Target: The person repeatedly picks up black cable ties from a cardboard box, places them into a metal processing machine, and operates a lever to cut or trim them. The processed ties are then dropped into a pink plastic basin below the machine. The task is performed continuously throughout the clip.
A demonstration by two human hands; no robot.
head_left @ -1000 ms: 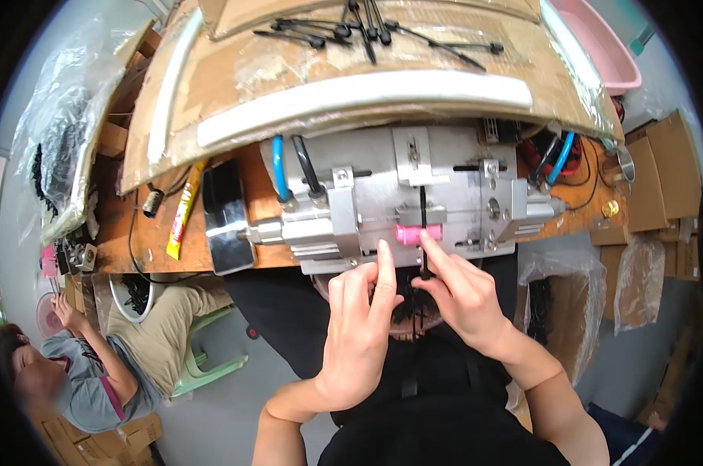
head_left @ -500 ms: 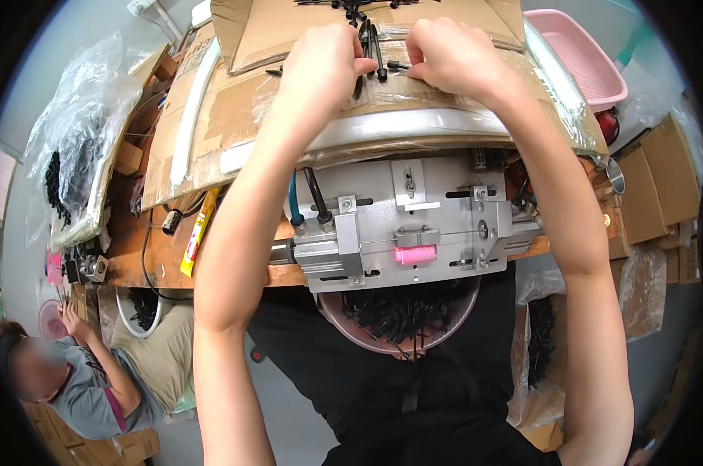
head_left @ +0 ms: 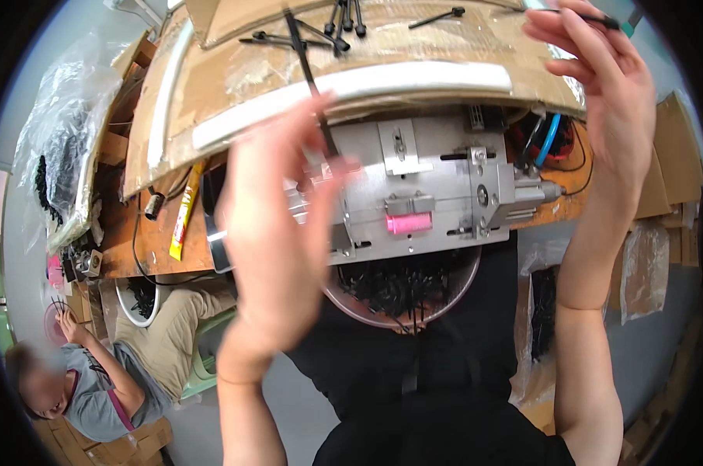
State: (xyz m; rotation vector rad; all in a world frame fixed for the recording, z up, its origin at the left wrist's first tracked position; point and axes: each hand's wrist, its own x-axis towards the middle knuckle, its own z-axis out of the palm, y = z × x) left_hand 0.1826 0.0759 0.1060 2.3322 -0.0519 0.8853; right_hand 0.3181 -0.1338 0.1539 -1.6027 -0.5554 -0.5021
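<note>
My left hand, smeared by motion, is over the left part of a metal fixture, closed on a thin black rod that slants up toward the cardboard. At the upper right, beyond the cardboard's edge, my right hand is raised with another black rod between its fingertips; this one has a thicker head at its right end. Several similar rods with knobbed heads lie on the cardboard. A pink cylinder is mounted near the fixture's front edge.
A pinkish bowl full of black pieces is at my lap, below the fixture. A white foam strip edges the cardboard. A yellow tube and cables lie on the wooden bench. Another person sits at the lower left.
Both hands have left the rods on the cardboard, each with a rod. My left hand has come down toward me over the fixture; my right hand has swung out to the right.
</note>
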